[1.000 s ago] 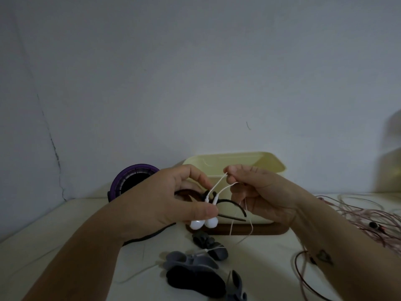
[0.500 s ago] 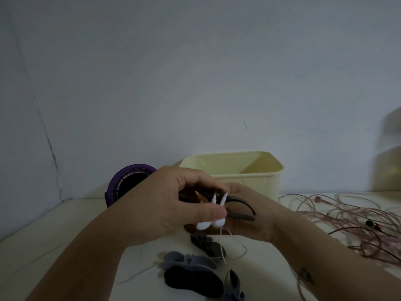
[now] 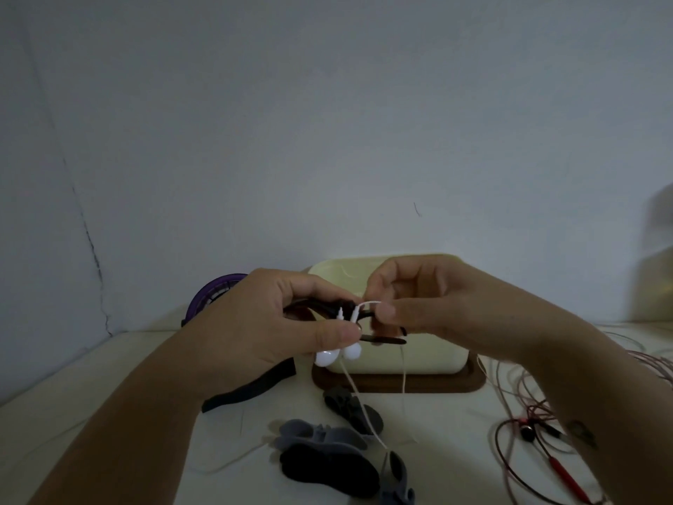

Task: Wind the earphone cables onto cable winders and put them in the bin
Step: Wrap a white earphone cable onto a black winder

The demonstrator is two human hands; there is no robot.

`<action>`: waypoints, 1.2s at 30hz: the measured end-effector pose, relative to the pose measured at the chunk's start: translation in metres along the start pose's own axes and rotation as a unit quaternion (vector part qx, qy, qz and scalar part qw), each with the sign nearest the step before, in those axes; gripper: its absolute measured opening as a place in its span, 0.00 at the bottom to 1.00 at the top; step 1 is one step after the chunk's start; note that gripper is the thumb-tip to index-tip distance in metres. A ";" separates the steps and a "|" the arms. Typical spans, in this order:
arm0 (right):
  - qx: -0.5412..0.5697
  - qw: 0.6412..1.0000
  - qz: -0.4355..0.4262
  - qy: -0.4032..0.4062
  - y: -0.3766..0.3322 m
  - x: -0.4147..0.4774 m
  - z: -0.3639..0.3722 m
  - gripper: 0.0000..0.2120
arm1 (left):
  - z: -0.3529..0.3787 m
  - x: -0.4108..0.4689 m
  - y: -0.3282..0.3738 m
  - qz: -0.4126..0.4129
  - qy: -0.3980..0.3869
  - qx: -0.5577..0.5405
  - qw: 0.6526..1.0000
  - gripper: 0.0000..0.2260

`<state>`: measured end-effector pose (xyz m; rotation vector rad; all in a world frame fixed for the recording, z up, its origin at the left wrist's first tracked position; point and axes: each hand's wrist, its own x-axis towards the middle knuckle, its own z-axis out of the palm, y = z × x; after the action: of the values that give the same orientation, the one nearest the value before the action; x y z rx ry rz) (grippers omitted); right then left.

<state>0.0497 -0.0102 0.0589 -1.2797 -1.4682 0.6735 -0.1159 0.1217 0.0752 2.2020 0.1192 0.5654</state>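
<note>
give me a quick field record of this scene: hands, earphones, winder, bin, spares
left hand: grips white earbuds and black winder
right hand: pinches white cable by the winder
slack: hangs down to the table
bin: cream, behind hands, on brown tray
spare winders: grey and black, on table
other cables: pink-red tangle, right

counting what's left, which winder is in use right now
The black winder gripped in the left hand, white earphones pinned against it, the right hand pinching their cable. The other winders lie loose on the table.
</note>
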 end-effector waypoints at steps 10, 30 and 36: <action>-0.119 0.991 -0.037 0.048 -0.011 0.000 0.005 0.08 | 0.009 0.001 -0.001 -0.012 -0.062 0.035 0.997 0.11; -0.146 0.983 -0.062 0.096 -0.009 0.004 0.017 0.13 | 0.005 0.001 -0.001 -0.015 -0.016 0.003 1.000 0.22; -0.177 0.974 -0.065 0.123 -0.010 0.004 0.016 0.12 | 0.004 0.000 0.002 0.000 -0.020 -0.013 1.000 0.17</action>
<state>0.0319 -0.0063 0.0638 -1.4618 -1.4904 0.1607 -0.1142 0.1174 0.0740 2.1870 0.0915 0.5206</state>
